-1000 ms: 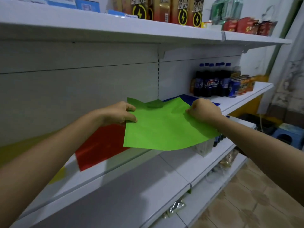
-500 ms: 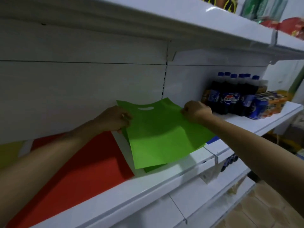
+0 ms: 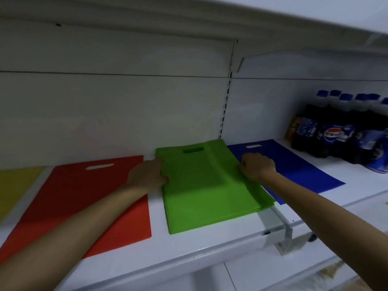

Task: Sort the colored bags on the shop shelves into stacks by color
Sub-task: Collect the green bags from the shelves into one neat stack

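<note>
Nearest is the front lip of the white shelf (image 3: 189,255), with a clear plastic clip (image 3: 281,234) fixed on it at the seam between two shelf sections. Both bare forearms reach in over that lip.

The bags lie flat on the shelf in a row by colour, each with its long axis running from the front lip to the back panel. At the far left is a yellow bag (image 3: 14,185), cut off by the edge of view, then a red bag (image 3: 73,196), which slants away to the right as it goes back. The green bags (image 3: 205,196) sit in the middle as a stack, several layered edges showing at the near end. The stack's right side lies over the left edge of a blue bag (image 3: 298,171).

The left hand (image 3: 147,175) is on the stack's left edge, fingers curled onto it. The right hand (image 3: 258,165) is curled tight and pinches the stack's right edge.

Further back, the handle cut-outs of the red, green and blue bags all point towards the rear wall. A slotted upright (image 3: 225,106) runs up the back panel just behind the green stack.

Well to the right, at the back, stand dark cola bottles (image 3: 331,133) with blue caps. One label shows the Pepsi globe; the other print is too blurred to read.
</note>
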Available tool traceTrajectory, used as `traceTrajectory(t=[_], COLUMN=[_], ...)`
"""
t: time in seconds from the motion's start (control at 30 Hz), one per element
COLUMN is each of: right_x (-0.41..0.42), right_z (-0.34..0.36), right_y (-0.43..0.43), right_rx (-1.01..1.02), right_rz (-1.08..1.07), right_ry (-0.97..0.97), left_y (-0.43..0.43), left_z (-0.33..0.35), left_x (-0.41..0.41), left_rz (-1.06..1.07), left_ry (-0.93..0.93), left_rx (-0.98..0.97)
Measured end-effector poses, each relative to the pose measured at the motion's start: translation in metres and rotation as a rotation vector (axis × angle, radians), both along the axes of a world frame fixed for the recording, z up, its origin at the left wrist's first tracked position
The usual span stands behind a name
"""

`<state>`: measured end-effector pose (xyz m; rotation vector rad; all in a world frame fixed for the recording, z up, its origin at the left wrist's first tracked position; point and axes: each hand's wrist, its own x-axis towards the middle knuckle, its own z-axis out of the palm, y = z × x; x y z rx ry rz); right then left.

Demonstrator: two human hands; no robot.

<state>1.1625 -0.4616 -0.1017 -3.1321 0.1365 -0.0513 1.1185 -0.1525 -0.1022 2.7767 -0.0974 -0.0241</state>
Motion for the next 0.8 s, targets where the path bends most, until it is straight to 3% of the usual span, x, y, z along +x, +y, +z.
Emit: traceTrajectory(t=[0.1, 0.2, 0.33, 0.53, 0.6, 0.7, 0.8], right_x=[0.008, 0.013, 0.014, 0.016, 0.016, 0.022, 0.028], right_z=[-0.006, -0.011, -0.013, -0.010, 0.002, 0.024, 0.046], right_y=[-0.006, -0.010, -0.012, -0.012, -0.010, 0.003, 0.034], right_rx=[0.146, 0.261, 0.243, 0.186, 0.087, 0.065, 0.038], right_rz=[0.015, 0.062, 0.109, 0.168, 0.204, 0.360, 0.503], right_ry=[0.074, 0.135, 0.166, 0.193, 0.084, -0.114, -0.179], left_y=[-0.009, -0.020, -0.023, -0.021, -0.019, -0.009, 0.005], left_z=[0.006, 0.011, 0.009, 0.004, 0.007, 0.018, 0.035], left_x=[-0.001, -0.002, -0.001, 0.002, 0.004, 0.004, 0.002], left_rz=[0.032, 0.096, 0.173, 0.223, 0.194, 0.159, 0.169], left_ry=[0.041, 0.088, 0.122, 0.162, 0.132, -0.057, -0.212], left_rx=[-0.060, -0.241, -0.378, -0.329, -0.203, 0.196, 0.589])
